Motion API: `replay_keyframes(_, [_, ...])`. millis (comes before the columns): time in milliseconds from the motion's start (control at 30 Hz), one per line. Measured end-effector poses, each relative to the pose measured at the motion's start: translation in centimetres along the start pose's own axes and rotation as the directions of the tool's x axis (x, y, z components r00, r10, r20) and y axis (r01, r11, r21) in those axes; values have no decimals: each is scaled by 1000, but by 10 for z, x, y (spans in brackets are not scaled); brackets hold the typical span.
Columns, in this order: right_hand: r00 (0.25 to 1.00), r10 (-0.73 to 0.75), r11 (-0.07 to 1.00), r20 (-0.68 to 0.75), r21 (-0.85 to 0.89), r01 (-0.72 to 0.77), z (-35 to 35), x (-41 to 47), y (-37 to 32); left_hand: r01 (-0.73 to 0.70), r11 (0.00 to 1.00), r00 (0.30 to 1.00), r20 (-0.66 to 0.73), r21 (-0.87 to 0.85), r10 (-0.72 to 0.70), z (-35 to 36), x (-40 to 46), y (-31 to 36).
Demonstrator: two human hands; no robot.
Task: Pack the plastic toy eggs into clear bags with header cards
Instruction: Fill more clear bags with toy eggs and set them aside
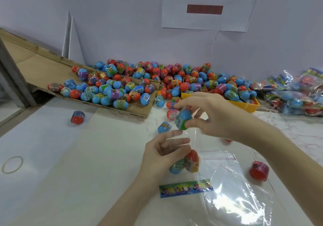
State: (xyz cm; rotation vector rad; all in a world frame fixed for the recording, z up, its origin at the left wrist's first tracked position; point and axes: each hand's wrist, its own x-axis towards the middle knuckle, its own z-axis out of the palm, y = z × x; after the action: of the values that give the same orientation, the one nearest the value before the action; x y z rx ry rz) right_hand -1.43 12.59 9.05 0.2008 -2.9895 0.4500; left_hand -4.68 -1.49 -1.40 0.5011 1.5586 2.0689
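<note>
Right hand (215, 115) pinching a blue-and-green egg (182, 120) between thumb and fingertips, hovering just above the open mouth of a clear bag (225, 178). Left hand (161, 153) curling round the bag's mouth at centre frame, fingers bent and gripping the film. Two eggs already sitting inside the bag, touching: a blue one (176, 167) and a red one (192, 160), just beside the left palm. Header card (186, 188) lying flat at about 6 o'clock from the left hand, its right end tucked under the film. Bag spreading toward 5 o'clock across the white counter (70, 156).

Heaping at 12 o'clock against the wall: a large pile of eggs (157, 82), spilling over a flattened cardboard sheet (43, 63) at 10 o'clock and into a yellow tray (248, 106) at 1 o'clock. Filled bags (297, 93) stacking up at 2 o'clock. Loose red egg (77, 117) resting alone at 9 o'clock, another red egg (258, 170) lying at 3 o'clock beside the bag, and a blue egg (164, 127) sitting just beyond the left fingertips. Rubber band (12, 164) lying at the far 9 o'clock edge. Paper sign (208, 5) hanging on the wall at 12 o'clock.
</note>
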Motion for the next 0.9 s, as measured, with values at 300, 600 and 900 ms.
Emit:
replay_keyframes(300, [993, 42, 999, 114, 6, -43, 0, 2, 0, -50, 999, 999, 13, 9, 50, 1, 0, 0])
replay_keyframes(600, [996, 66, 996, -64, -52, -69, 3, 0, 0, -10, 1000, 1000, -9, 8, 10, 3, -1, 4])
replay_keyframes(900, [991, 51, 972, -120, -224, -78, 2, -9, 5, 39, 998, 999, -14, -43, -40, 4, -2, 5])
